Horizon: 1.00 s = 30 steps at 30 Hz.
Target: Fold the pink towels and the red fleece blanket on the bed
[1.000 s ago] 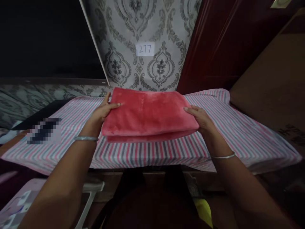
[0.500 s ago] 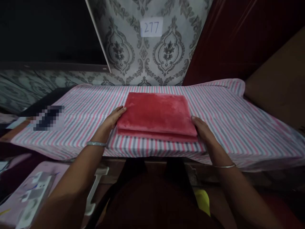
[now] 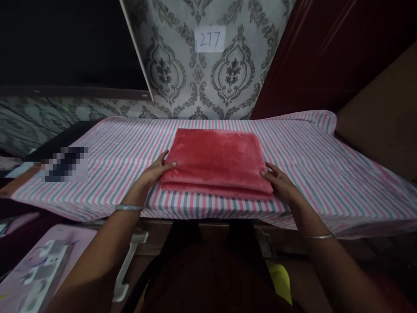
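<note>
A folded red plush cloth [image 3: 215,156] lies flat on the striped sheet in front of me, its layered fold facing my side. At its left edge is my left hand [image 3: 155,171], the thumb resting on top and the index finger pointing along the side. My right hand [image 3: 282,182] grips the right edge, thumb on the upper surface and fingers against the side. Both hands are closed on the cloth; the tips of some fingers are hidden. I wear a bracelet on each wrist.
A pink, grey and white striped sheet [image 3: 302,174] covers the table. A dark screen [image 3: 68,48] and a paper marked 277 [image 3: 210,39] are on the patterned wall. A blurred-out item [image 3: 67,164] lies left. Below left is a pink surface holding a white object [image 3: 44,269].
My thumbs have moved from the cloth's sides onto its top edges, and both hands have closed around it. The cloth lies in nearly the same place; the view has shifted slightly.
</note>
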Each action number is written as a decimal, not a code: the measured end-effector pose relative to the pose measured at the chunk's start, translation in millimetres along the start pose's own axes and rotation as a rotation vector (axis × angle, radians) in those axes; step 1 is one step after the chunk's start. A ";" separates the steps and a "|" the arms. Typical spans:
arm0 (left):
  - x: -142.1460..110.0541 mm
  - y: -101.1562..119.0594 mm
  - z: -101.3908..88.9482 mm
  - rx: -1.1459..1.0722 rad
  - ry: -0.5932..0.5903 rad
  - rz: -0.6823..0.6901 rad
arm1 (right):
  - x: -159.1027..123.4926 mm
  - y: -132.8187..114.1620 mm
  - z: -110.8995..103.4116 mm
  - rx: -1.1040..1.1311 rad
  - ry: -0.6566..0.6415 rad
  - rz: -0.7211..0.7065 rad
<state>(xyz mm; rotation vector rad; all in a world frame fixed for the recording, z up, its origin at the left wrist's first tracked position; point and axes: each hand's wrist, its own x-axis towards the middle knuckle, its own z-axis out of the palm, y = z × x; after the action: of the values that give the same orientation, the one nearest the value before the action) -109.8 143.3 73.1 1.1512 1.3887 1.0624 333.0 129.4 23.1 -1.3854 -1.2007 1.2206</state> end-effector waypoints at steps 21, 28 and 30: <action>-49.8 -42.3 172.2 1.242 -0.204 0.964 | 129.8 -61.7 72.9 -1.258 -0.403 -0.782; -51.3 -36.6 172.8 1.217 -0.210 0.949 | 184.3 -46.8 51.6 -1.157 -0.230 -0.572; -51.0 -37.4 172.8 1.210 -0.213 0.949 | 186.9 -39.9 50.8 -1.122 -0.196 -0.605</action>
<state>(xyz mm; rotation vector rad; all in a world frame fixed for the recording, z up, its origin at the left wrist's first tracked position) 60.2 91.8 24.8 2.8975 1.2798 0.5414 285.9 321.0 36.0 -1.4340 -2.4141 0.1836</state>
